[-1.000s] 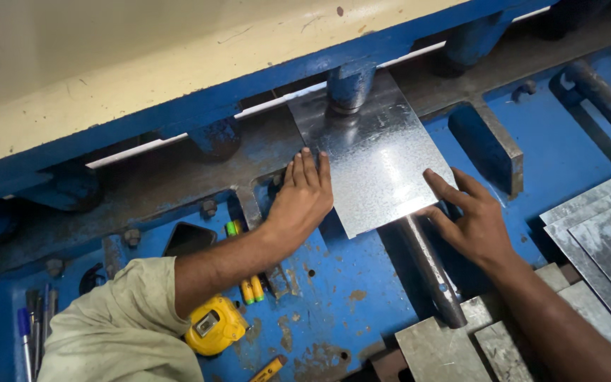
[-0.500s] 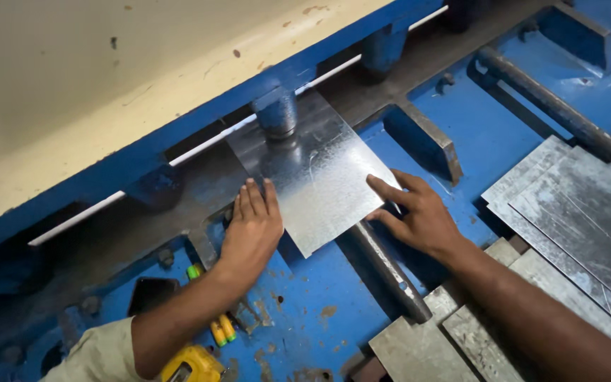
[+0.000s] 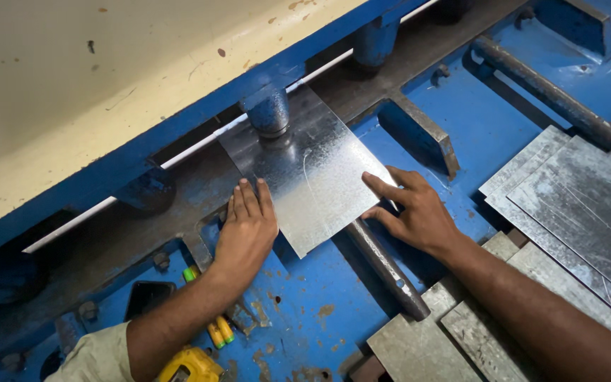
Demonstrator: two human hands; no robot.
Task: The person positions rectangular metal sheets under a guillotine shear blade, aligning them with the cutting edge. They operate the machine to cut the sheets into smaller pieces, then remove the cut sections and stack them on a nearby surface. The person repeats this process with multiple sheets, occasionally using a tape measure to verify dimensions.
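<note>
metal sheet under flat left hand, right hand alongside

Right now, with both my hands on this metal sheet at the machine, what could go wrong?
The left hand lies flat at the galvanized sheet edge, fingertips close to the round hold-down and the blade slot; they could get pinched if it drops. The right hand presses the sheet's bare right edge, which may cut skin. The sheet's near corner overhangs the round support bar, so it might tip or shift.

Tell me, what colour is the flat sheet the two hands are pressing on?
Shiny silver-grey with a speckled pattern: the metal sheet, seen in the head view.
</note>
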